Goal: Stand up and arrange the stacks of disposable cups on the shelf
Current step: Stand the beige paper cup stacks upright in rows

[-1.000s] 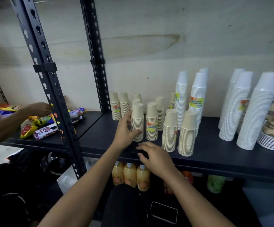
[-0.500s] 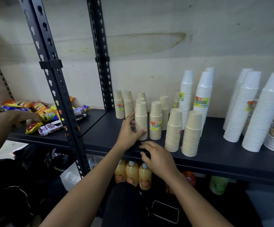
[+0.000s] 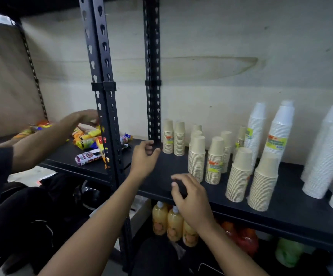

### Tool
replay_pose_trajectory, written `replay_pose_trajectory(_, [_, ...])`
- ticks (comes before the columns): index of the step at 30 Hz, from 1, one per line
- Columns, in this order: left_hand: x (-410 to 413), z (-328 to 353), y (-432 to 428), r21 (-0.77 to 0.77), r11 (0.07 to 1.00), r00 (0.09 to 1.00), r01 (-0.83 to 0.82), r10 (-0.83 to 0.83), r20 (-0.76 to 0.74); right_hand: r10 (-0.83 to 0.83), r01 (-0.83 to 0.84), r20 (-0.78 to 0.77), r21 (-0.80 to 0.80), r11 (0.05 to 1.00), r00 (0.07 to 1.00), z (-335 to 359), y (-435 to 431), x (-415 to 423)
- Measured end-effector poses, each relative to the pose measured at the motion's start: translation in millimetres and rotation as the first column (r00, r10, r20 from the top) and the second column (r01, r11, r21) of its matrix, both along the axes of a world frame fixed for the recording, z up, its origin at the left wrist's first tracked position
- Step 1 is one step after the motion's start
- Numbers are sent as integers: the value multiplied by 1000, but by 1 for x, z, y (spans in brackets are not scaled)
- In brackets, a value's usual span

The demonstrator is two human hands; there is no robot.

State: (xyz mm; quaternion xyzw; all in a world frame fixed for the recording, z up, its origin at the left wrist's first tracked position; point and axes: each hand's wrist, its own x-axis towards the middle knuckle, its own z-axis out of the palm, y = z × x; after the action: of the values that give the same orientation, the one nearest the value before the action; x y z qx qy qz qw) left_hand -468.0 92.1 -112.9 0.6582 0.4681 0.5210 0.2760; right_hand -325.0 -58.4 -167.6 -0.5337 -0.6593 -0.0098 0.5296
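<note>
Beige paper cup stacks (image 3: 196, 158) and tall white plastic cup stacks (image 3: 277, 134) upright on black metal shelf (image 3: 293, 208), frame centre-right. Left hand (image 3: 143, 158), right hand (image 3: 191, 198) loosely curled, empty. Task looks nearly finished; maybe only spacing left.

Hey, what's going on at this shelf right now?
Someone is tidying stacks of disposable cups on a black shelf. The beige cup stacks and the taller white cup stacks all stand upright. The left hand hovers over the bare left end of the shelf, holding nothing, and the right hand sits at the front edge, also empty. On the next shelf to the left, another person's arm reaches over a pile of snack packets.
</note>
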Motion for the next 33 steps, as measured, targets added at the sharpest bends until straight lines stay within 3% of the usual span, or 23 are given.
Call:
replay_pose_trajectory(3, [-5,-5,17,-58,998,999,-34,36,28,13,-29,-226,-70,997,974,18,53,-34])
replay_pose_trajectory(6, [-4,-12,43,-121,992,998,-30,36,43,-122,5,-551,-209,978,826,34,113,-48])
replay_pose_trajectory(9, [4,-18,76,-173,985,999,-7,16,51,-269,134,-651,-250,959,710,38,171,-44])
replay_pose_trajectory(13, [28,-23,116,-202,978,998,52,-43,50,-402,215,-680,-347,913,613,29,221,-26])
replay_pose_trajectory(19, [62,-38,160,-232,957,978,174,-140,157,-463,281,-658,-370,885,594,15,257,-6])
replay_pose_trajectory(25, [74,-48,173,-195,932,948,306,-280,152,-470,271,-587,-397,877,659,18,271,10])
replay_pose_trajectory(33, [70,-49,185,-201,937,958,285,-278,65,-552,381,-513,-405,831,657,17,266,19])
